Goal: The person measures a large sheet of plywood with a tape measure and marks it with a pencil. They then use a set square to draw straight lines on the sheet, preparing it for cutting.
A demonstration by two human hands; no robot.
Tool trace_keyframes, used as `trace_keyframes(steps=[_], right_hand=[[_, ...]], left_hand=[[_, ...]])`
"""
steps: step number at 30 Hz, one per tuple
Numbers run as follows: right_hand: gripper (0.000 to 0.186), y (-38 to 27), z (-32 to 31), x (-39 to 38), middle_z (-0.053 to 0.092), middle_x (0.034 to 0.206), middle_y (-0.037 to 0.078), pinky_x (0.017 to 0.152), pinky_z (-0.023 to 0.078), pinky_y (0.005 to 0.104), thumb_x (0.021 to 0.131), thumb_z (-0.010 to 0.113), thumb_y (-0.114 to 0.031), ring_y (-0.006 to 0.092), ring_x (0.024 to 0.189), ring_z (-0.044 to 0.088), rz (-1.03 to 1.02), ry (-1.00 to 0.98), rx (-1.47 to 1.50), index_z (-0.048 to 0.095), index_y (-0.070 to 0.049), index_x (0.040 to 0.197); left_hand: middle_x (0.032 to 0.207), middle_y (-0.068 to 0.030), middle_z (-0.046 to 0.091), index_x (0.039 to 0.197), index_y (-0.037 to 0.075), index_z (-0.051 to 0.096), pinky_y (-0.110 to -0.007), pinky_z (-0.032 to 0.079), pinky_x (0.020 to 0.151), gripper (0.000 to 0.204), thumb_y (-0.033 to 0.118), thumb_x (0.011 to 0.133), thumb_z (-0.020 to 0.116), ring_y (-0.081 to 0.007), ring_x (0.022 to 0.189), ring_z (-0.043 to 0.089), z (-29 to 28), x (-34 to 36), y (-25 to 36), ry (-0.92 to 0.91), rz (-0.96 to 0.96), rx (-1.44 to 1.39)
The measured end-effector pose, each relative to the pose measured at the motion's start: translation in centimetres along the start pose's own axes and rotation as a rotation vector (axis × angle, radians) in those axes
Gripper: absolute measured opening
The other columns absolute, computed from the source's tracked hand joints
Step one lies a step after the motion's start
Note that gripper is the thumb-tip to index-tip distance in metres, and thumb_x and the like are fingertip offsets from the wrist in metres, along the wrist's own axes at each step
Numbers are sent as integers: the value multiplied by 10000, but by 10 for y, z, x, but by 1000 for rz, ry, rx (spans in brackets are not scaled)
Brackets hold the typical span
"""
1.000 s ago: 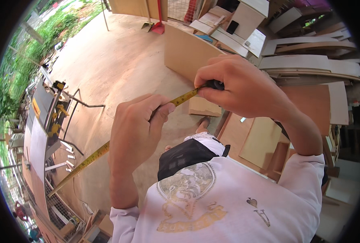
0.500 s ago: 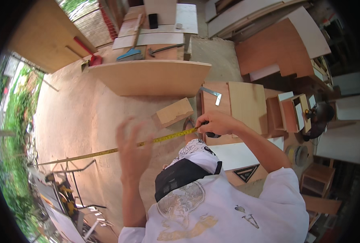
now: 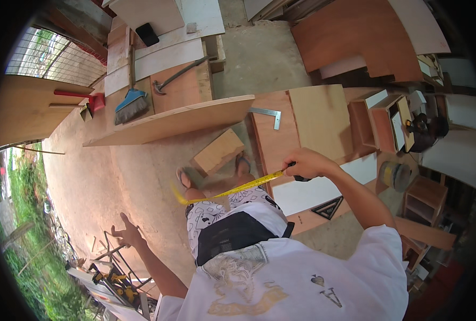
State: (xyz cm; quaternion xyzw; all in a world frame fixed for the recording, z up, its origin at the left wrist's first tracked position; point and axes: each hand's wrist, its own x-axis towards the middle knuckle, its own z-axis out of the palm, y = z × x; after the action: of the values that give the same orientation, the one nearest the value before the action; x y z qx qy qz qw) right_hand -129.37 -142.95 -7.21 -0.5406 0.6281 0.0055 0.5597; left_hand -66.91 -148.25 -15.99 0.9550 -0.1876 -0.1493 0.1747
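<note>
My right hand (image 3: 308, 162) is closed round a dark tape measure (image 3: 301, 178), held above the right side of my lap. From it the yellow tape blade (image 3: 243, 187) stretches leftward across my thighs, and its free end is blurred and curls upward. Well off to the left, my left hand (image 3: 128, 233) is stretched out with fingers apart, holding nothing and away from the blade. A wooden block (image 3: 218, 152) lies on the floor by my sandalled feet. Beyond it a long wooden panel (image 3: 184, 122) stands on edge.
Right of my feet are boards with a metal square (image 3: 270, 115) and a black triangular square (image 3: 328, 207). Behind the upright panel lie a blue brush (image 3: 130, 107), a hammer (image 3: 179, 75) and a phone (image 3: 147, 34). A metal frame (image 3: 115, 257) stands lower left; a person (image 3: 429, 134) is far right.
The tape blade, earlier reaching far to the left, is now much shorter. My left hand has moved away left and down from beside it. The view has turned somewhat.
</note>
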Motion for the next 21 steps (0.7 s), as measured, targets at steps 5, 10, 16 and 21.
trace_keyframes(steps=[5, 10, 16, 21], right_hand=[[258, -41, -23, 54, 739, 909, 156, 751, 538, 437, 874, 723, -278, 338, 877, 702, 66, -24, -123, 783, -49, 976], [131, -191, -33, 40, 701, 901, 183, 768, 544, 511, 884, 710, -177, 386, 897, 684, 319, 319, -599, 764, -59, 898], [77, -370, -33, 23, 596, 922, 123, 741, 504, 496, 837, 745, -96, 350, 933, 615, 695, 530, -859, 692, -53, 873], [122, -443, -76, -55, 599, 953, 148, 824, 494, 482, 854, 725, -122, 376, 972, 619, 819, 587, -1016, 657, -35, 905]], left_hand=[[1624, -452, 102, 1669, 275, -105, -703, 433, 1095, 1310, 763, 809, 754, -660, 1401, 362, 65, 37, 28, -975, -623, -670], [1635, -408, 232, 1672, -14, -22, -622, 288, 1251, 1413, 830, 801, 703, -560, 1517, 305, 179, -88, 121, -1633, -1360, -379], [1320, -223, 586, 1447, -26, 449, -535, 458, 1132, 740, 504, 993, 696, -345, 1259, 593, 264, -165, 147, -1805, -1523, -461], [950, -58, 658, 1107, 27, 616, -447, 558, 1018, 113, 129, 1077, 578, -215, 950, 681, 254, -130, 141, -1552, -1469, -473]])
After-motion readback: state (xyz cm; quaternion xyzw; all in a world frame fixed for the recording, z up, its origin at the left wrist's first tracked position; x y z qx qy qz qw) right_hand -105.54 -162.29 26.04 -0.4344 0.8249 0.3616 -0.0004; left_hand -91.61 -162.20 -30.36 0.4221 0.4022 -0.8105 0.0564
